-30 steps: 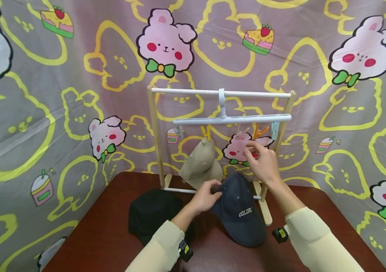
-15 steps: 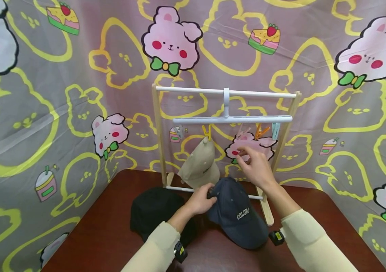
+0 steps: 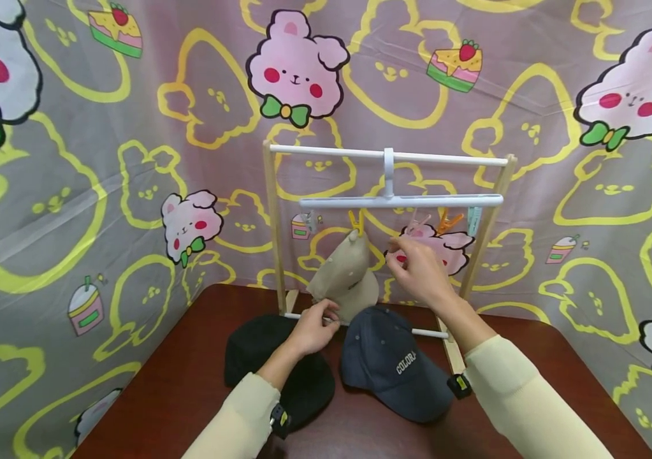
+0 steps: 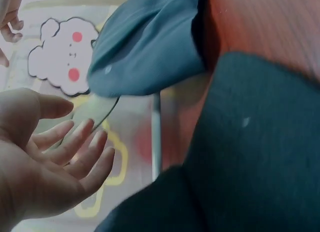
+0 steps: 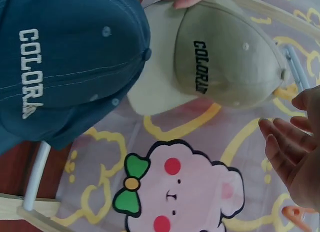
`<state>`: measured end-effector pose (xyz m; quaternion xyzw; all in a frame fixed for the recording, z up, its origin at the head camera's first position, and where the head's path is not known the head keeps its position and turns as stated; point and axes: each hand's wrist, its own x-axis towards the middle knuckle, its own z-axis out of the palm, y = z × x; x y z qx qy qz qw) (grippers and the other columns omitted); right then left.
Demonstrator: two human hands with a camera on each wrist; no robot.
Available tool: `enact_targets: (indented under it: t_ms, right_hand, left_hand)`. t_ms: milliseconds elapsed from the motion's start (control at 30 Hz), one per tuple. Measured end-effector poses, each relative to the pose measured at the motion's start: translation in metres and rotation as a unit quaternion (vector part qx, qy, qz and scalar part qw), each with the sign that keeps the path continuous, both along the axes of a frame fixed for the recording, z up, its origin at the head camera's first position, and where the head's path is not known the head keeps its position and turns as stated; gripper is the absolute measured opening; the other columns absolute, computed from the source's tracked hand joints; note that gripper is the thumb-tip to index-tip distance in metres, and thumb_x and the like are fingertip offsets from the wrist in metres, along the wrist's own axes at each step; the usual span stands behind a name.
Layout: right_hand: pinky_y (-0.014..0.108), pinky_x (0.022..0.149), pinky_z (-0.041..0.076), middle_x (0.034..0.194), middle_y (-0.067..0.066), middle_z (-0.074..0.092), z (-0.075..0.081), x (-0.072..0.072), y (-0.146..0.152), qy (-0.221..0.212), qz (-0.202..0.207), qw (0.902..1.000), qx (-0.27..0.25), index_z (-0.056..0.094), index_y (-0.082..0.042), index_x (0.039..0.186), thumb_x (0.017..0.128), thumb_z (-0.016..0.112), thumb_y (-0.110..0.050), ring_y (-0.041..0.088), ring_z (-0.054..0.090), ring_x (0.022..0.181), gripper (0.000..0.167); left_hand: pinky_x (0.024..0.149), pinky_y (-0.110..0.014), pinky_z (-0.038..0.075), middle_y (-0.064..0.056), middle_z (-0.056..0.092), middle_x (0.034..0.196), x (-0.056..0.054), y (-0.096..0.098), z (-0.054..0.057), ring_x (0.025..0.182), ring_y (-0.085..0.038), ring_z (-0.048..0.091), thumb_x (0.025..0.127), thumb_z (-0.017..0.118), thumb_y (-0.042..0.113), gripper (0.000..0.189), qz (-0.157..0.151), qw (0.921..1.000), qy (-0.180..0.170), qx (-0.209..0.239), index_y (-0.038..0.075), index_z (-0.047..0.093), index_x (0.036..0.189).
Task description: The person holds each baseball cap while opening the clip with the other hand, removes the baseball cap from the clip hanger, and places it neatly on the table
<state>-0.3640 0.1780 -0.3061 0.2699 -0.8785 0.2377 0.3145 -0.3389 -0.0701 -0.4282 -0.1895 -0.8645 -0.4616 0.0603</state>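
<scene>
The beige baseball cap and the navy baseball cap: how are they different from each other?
The beige baseball cap hangs from a yellow clip, while the navy baseball cap rests on the table. The beige one carries dark lettering; the navy one carries white lettering. Both have a brim, a button on top and small eyelets in the crown.

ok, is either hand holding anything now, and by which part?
Nothing in left hand or right hand. The yellow clothespin holds the beige baseball cap by its top.
</scene>
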Motion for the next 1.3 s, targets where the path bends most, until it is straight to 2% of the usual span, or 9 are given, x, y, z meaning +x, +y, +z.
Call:
enact_targets:
  t_ms: [167, 267, 367, 567, 767, 833, 1000, 1100, 1300]
  right_hand:
    - [0.041, 0.062, 0.051, 0.108, 0.011, 0.072, 0.009, -0.005, -0.007, 0.018, -0.01, 0.9996, 0.018, 0.069, -0.004, 0.12, 0.096, 0.063, -0.017, 0.022, 0.064, 0.07, 0.028]
    - [0.045, 0.068, 0.054, 0.112, 0.013, 0.071, 0.012, -0.009, -0.01, 0.01, -0.023, 0.9994, 0.026, 0.067, -0.002, 0.124, 0.098, 0.063, -0.019, 0.027, 0.068, 0.08, 0.032]
    - [0.049, 0.074, 0.055, 0.118, 0.015, 0.07, 0.015, -0.013, -0.014, -0.005, -0.032, 0.9989, 0.034, 0.066, -0.002, 0.127, 0.099, 0.061, -0.021, 0.031, 0.069, 0.09, 0.034]
    - [0.053, 0.086, 0.053, 0.123, 0.017, 0.069, 0.02, -0.018, -0.021, -0.024, -0.037, 0.9985, 0.031, 0.064, -0.001, 0.131, 0.099, 0.061, -0.022, 0.036, 0.067, 0.108, 0.039]
    - [0.053, 0.087, 0.052, 0.121, 0.018, 0.07, 0.025, -0.023, -0.027, -0.028, -0.033, 0.999, 0.011, 0.063, 0.0, 0.131, 0.097, 0.061, -0.022, 0.037, 0.066, 0.109, 0.041]
    - [0.053, 0.086, 0.052, 0.121, 0.017, 0.07, 0.026, -0.024, -0.028, -0.03, -0.033, 0.999, 0.008, 0.063, -0.001, 0.132, 0.097, 0.061, -0.021, 0.037, 0.067, 0.107, 0.041]
    - [0.054, 0.088, 0.051, 0.122, 0.017, 0.069, 0.028, -0.025, -0.031, -0.038, -0.037, 0.9985, 0.01, 0.061, -0.003, 0.135, 0.097, 0.062, -0.023, 0.037, 0.066, 0.107, 0.043]
    - [0.055, 0.091, 0.05, 0.126, 0.017, 0.068, 0.028, -0.025, -0.032, -0.044, -0.043, 0.9981, 0.013, 0.059, -0.003, 0.138, 0.099, 0.063, -0.026, 0.037, 0.065, 0.111, 0.046]
    - [0.055, 0.09, 0.051, 0.127, 0.016, 0.068, 0.03, -0.027, -0.039, -0.043, -0.067, 0.9967, 0.013, 0.061, -0.003, 0.135, 0.1, 0.063, -0.038, 0.036, 0.065, 0.111, 0.05]
  left_hand:
    - [0.081, -0.04, 0.052, -0.011, 0.066, 0.098, -0.001, -0.012, 0.007, 0.088, -0.025, 0.064, 0.094, 0.067, 0.004, 0.023, 0.058, 0.9975, 0.023, 0.034, 0.001, 0.062, 0.115]
    - [0.088, -0.045, 0.05, -0.016, 0.061, 0.107, -0.002, -0.014, 0.012, 0.097, -0.031, 0.062, 0.093, 0.071, 0.009, 0.03, 0.092, 0.9931, 0.04, 0.06, 0.002, 0.056, 0.118]
    - [0.097, -0.049, 0.046, -0.018, 0.055, 0.123, -0.005, -0.015, 0.019, 0.112, -0.035, 0.057, 0.092, 0.074, 0.016, 0.046, 0.118, 0.9885, 0.051, 0.079, 0.003, 0.05, 0.13]
    - [0.093, -0.049, 0.047, -0.016, 0.047, 0.143, -0.013, -0.015, 0.037, 0.114, -0.036, 0.055, 0.094, 0.074, 0.028, 0.072, 0.102, 0.9896, 0.055, 0.086, 0.009, 0.037, 0.152]
    - [0.111, -0.057, 0.036, -0.017, 0.044, 0.152, -0.024, -0.014, 0.051, 0.139, -0.036, 0.044, 0.092, 0.076, 0.033, 0.081, 0.085, 0.9922, 0.047, 0.078, 0.011, 0.033, 0.157]
    - [0.112, -0.058, 0.035, -0.018, 0.045, 0.152, -0.026, -0.013, 0.054, 0.14, -0.038, 0.043, 0.092, 0.076, 0.032, 0.08, 0.084, 0.9929, 0.044, 0.072, 0.01, 0.034, 0.157]
    - [0.104, -0.053, 0.045, -0.016, 0.062, 0.136, -0.029, -0.012, 0.053, 0.126, -0.036, 0.056, 0.092, 0.076, 0.029, 0.06, 0.097, 0.9925, 0.057, 0.046, 0.009, 0.054, 0.144]
    - [0.091, -0.048, 0.051, -0.012, 0.07, 0.12, -0.028, -0.011, 0.052, 0.109, -0.03, 0.064, 0.092, 0.077, 0.027, 0.042, 0.098, 0.9917, 0.074, 0.035, 0.01, 0.066, 0.129]
    - [0.074, -0.036, 0.053, -0.005, 0.071, 0.102, -0.02, -0.011, 0.052, 0.088, -0.019, 0.064, 0.094, 0.076, 0.02, 0.022, 0.077, 0.9907, 0.107, 0.032, 0.014, 0.072, 0.115]
